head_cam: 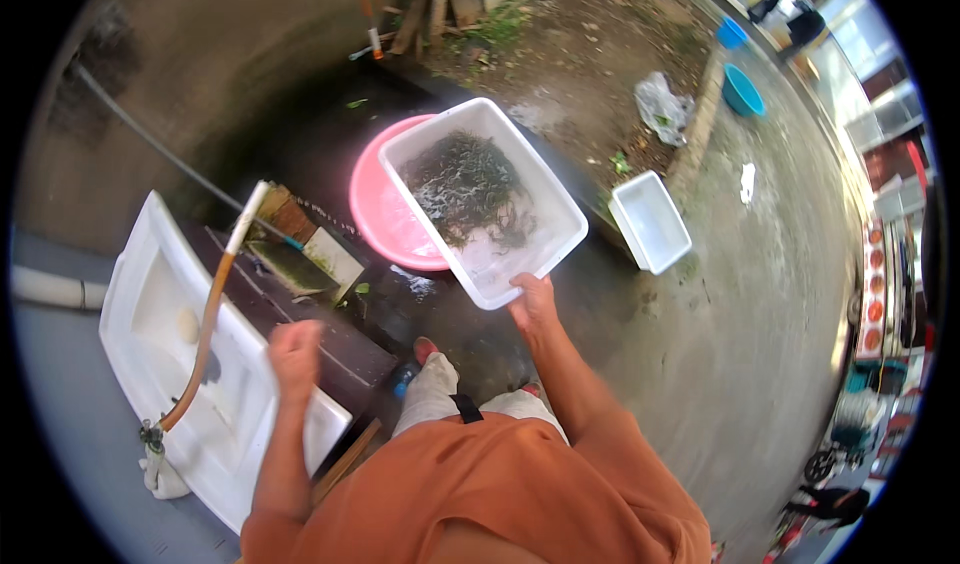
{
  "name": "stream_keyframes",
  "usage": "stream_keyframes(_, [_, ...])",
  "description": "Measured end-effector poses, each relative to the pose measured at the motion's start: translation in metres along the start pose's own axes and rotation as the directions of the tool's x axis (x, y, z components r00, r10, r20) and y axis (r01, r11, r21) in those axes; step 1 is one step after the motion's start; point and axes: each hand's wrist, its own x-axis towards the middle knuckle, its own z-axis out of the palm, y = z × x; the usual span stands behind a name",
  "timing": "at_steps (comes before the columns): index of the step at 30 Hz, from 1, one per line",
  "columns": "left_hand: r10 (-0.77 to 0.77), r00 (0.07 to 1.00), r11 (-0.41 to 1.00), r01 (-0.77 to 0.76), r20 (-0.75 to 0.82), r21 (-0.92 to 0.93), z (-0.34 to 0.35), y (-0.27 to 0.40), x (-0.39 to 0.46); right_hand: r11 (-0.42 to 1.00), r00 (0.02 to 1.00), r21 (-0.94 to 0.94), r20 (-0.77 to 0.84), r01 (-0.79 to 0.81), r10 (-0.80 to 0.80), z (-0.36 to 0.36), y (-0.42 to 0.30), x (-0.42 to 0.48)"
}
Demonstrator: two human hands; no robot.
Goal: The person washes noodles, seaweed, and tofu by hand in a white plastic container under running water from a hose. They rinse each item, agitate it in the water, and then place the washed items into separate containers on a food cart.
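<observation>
My right hand [534, 301] grips the near rim of a white plastic tub [551, 226]. A dark greenish heap of small thin wet things [469, 181], possibly shrimp, lies in the tub; I cannot tell exactly what they are. Beneath its left side is a pink plastic basin [379, 215], partly hidden by the tub. My left hand [294, 354] is blurred, its fingers curled closed with nothing visible in them. It is beside the right edge of a white ceramic sink [247, 451]. From the sink's tap [151, 435], a brown hose [212, 316] rises with a white pipe end [247, 215].
A smaller white tub [651, 223] stands right of the held one. Crumpled clear plastic [664, 110] lies by a concrete curb [701, 121]. Two blue basins [742, 90] are farther off. Bricks [285, 215] and a dark ledge [330, 354] adjoin the sink. A person [832, 505] is at lower right.
</observation>
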Motion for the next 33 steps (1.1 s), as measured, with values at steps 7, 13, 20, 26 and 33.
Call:
stream_keyframes(7, [-0.189,0.717,0.762,0.538,0.671,-0.361,0.224,0.189,-0.065,0.994,0.984,0.068,-0.159,0.089,-0.077,-0.103,-0.092,-0.099])
stream_keyframes(13, [-0.141,0.562,0.492,0.754,0.815,-0.435,0.33,0.251,-0.165,0.974,0.925,0.048,-0.326,0.224,-0.196,-0.191,-0.158,-0.177])
stream_keyframes(20, [-0.076,0.376,0.63,0.736,0.924,-0.248,0.404,0.303,-0.246,0.973,0.794,-0.108,-0.564,0.203,-0.229,-0.252,-0.241,-0.269])
stream_keyframes(26, [0.004,0.236,0.76,0.63,0.972,-0.156,0.45,0.362,-0.288,0.668,0.334,-0.57,-0.586,0.478,-0.738,-0.357,-0.283,-0.287])
stream_keyframes(33, [0.026,0.113,0.863,0.5,0.993,-0.08,0.49,0.419,-0.294,0.779,-0.317,-0.554,-0.825,0.295,-0.467,-0.455,-0.336,-0.354])
